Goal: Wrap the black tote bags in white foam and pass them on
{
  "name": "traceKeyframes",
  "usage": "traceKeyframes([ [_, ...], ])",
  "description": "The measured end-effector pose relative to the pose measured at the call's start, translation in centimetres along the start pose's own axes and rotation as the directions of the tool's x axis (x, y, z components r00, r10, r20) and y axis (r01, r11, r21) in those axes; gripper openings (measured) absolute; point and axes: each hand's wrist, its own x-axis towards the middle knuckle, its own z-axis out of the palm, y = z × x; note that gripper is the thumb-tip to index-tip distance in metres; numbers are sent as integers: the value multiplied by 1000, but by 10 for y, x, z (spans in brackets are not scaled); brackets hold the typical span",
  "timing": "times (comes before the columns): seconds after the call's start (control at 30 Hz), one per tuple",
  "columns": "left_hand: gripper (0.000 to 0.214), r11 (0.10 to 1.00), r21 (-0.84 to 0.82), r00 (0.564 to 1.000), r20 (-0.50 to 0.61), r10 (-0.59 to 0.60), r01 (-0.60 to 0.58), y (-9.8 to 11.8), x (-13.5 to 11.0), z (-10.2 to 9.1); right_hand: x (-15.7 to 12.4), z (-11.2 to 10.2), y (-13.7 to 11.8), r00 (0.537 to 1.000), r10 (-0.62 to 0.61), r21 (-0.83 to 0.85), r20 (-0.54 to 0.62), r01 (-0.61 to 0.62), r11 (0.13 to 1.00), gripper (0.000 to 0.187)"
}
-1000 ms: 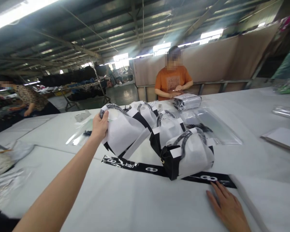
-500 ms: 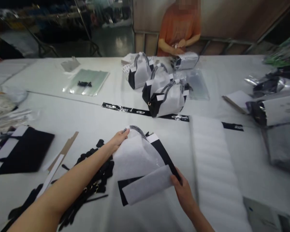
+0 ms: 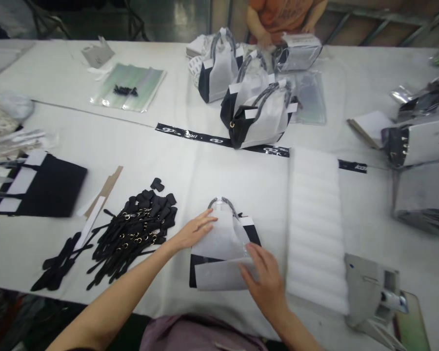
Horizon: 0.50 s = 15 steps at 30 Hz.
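A black handbag [image 3: 192, 277] lies flat on the table in front of me, partly covered by white tissue wrap [image 3: 219, 239]. Its looped handles [image 3: 223, 200] wear clear film and point away from me. My left hand [image 3: 195, 230] rests on the upper left of the wrap, fingers stretched out. Over the lower right side, my right hand [image 3: 265, 278] has its thumb and fingers spread, near a folded white flap [image 3: 219, 275]; whether it touches the bag I cannot tell. Left of the bag is a heap of black straps [image 3: 139, 229] with gold rings.
White foam sheets [image 3: 314, 229] lie to the right, beside a grey tape dispenser [image 3: 369, 287]. Several wrapped bags [image 3: 267, 122] stand at the back, near a person in an orange shirt [image 3: 283, 14]. A black tote [image 3: 54, 187] lies at left. Bagged goods [image 3: 424, 146] sit far right.
The bag has gone from held up and tilted to lying flat on the table. Both hands have loosened their grip and spread their fingers. My view has tipped downward.
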Motion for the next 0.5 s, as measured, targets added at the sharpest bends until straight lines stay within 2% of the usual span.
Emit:
traceKeyframes([
  [0.03, 40, 999, 25, 998, 57, 35, -37, 0, -15, -3, 9, 3, -9, 987, -139, 47, 86, 135, 990, 33],
  [0.1, 57, 990, 83, 986, 137, 99, -111, -1, -38, -7, 21, 15, -23, 924, -292, 108, 245, 274, 956, 22],
  [0.2, 72, 963, 195, 975, 160, 155, -185, -6, -57, -3, 22, 36, -35, 878, -286, 40, 383, 293, 955, 16],
  [0.27, 63, 948, 260, 981, 102, 164, -185, -12, -64, 7, 19, 43, -36, 859, -262, -4, 440, 294, 956, 24],
  [0.37, 40, 958, 254, 986, -57, 155, -136, -24, -75, 28, 18, 44, -37, 833, -226, -5, 504, 264, 965, 33],
  [0.5, 35, 988, 124, 958, -260, 123, -93, -30, -86, 52, 21, 40, -38, 812, -224, 106, 539, 198, 974, 17],
])
